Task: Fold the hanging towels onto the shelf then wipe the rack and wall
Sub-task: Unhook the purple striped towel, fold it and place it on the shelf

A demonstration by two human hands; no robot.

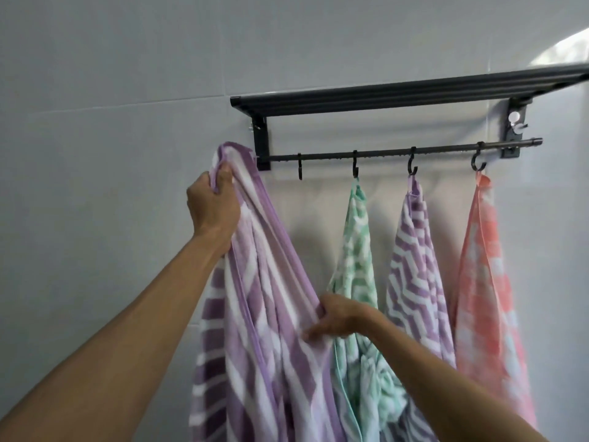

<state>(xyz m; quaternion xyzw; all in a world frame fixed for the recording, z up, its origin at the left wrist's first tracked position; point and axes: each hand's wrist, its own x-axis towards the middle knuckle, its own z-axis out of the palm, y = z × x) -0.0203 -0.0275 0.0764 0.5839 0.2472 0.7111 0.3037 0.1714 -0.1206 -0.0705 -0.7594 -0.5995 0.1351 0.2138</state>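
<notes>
Nearest to me, two bare arms reach up toward the wall. The right hand (339, 317) sits lower, its fingers curled round a fold in the side edge of a big purple striped towel (255, 314), pinching the cloth partway down. The left hand (213, 202) is higher, its fingers clamped on the towel's top corner, bunching it just beside the left end of the rack (382, 100), level with the hook rail (398, 152). This towel hangs free of the hooks, held up only by the two hands, and drapes down past the bottom of view.

Behind it, three more towels hang from hooks on the rail: a green patterned towel (353, 250) from the second hook, a purple zigzag towel (414, 266) from the third, and a coral towel (484, 266) from the hook by the rail's right end. The first hook (76, 167) at the left carries nothing.

Above the rail, the black slatted shelf of the rack runs along the pale tiled wall (127, 74).
</notes>
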